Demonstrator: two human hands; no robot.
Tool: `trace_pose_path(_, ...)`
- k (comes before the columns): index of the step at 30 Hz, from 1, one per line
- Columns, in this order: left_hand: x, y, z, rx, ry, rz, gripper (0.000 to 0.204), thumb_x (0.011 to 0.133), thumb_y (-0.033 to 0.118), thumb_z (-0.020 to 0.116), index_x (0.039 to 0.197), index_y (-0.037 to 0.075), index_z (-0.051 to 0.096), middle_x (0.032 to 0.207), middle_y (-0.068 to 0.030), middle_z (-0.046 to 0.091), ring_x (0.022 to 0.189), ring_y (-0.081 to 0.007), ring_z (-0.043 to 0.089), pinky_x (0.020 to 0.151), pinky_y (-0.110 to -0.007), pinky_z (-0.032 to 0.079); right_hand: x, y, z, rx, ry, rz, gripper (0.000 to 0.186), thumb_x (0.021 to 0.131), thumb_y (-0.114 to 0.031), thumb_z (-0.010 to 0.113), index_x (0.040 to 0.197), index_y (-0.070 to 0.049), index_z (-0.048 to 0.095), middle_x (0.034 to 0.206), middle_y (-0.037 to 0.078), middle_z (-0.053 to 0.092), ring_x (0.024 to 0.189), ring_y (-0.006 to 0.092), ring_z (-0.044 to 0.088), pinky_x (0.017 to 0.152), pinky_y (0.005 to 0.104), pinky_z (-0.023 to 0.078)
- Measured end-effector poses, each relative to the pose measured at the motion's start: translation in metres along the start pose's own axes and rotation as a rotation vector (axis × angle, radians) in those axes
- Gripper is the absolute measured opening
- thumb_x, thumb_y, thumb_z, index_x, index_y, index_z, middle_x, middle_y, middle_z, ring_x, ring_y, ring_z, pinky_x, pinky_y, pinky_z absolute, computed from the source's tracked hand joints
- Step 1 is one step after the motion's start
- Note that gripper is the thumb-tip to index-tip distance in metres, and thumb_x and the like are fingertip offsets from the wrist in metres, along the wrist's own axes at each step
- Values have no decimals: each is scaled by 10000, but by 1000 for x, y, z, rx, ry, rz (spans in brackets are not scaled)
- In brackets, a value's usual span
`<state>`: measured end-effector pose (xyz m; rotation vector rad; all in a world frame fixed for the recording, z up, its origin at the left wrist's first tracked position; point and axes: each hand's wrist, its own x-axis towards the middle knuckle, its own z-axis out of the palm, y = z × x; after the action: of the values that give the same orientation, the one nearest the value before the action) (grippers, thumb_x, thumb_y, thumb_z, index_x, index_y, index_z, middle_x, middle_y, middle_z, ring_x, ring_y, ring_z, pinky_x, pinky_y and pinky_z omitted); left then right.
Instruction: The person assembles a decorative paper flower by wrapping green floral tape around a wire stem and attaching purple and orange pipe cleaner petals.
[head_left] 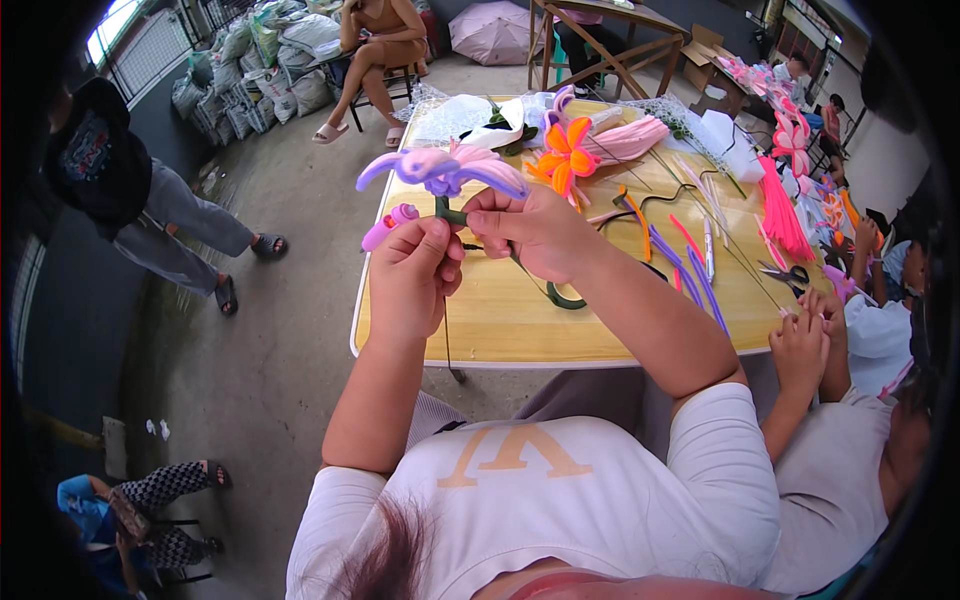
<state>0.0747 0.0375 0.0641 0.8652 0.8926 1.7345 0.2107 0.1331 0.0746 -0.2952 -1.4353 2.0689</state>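
Observation:
A purple and pink pipe-cleaner flower [462, 178] is held up above the near left part of the table. My left hand [410, 270] pinches its thin wire stem [447, 335] just below the bloom. Dark green tape [450, 213] wraps the top of the stem and stretches to the right, where my right hand [540, 232] pinches it between thumb and fingers. Beyond my left hand lies a pink and purple glue gun [388, 228], partly hidden. Under my right forearm a green tape ring [566, 297] rests on the table.
The wooden-topped table [500, 335] carries an orange flower [567, 158], pink pipe-cleaner bundles [784, 212], purple strips [688, 268], a white pen [709, 250] and black scissors [785, 272]. A neighbour's hands [803, 340] work at the right. Another person [150, 190] stands at the left.

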Motion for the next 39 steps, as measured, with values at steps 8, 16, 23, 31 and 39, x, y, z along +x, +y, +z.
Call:
trace_pose_path(8, 5, -1, 0, -31, 12, 58, 132, 893, 164, 515, 900, 40, 560, 662, -22, 534, 497, -46, 389, 421, -174, 277, -2, -5, 4, -49, 80, -33, 141, 774, -80, 656, 882, -3, 608, 680, -13, 532, 538, 52, 407, 489, 195, 302)
trace_pose_path(16, 7, 2, -11, -285, -244, -12, 69, 884, 132, 508, 900, 65, 511, 674, -32, 542, 505, -53, 388, 418, -169, 276, -2, -7, 5, -42, 92, 9, 178, 762, -69, 663, 911, 11, 606, 699, -6, 553, 538, 65, 413, 491, 206, 315)
trace_pose_path(23, 2, 6, -3, -239, -215, -80, 101, 895, 149, 477, 882, 63, 527, 745, -45, 573, 562, -81, 460, 459, -204, 377, -3, -7, 9, 7, 94, -10, 145, 750, -69, 676, 868, 0, 628, 662, -8, 536, 519, 54, 386, 471, 192, 294)
trace_pose_path(31, 4, 10, -3, -213, -205, -166, 150, 917, 205, 447, 927, 76, 523, 694, -9, 505, 557, -63, 410, 439, -187, 292, -6, -14, 15, -60, 51, -74, 188, 760, -68, 668, 935, -27, 613, 785, 15, 607, 593, 42, 475, 496, 182, 320)
trace_pose_path(39, 1, 9, -1, -309, -307, -130, 131, 920, 197, 442, 932, 78, 496, 650, -10, 498, 508, -51, 350, 417, -171, 241, -2, -12, 12, -169, 15, -139, 192, 792, -59, 630, 977, -14, 608, 831, 51, 635, 678, 59, 552, 536, 188, 383)
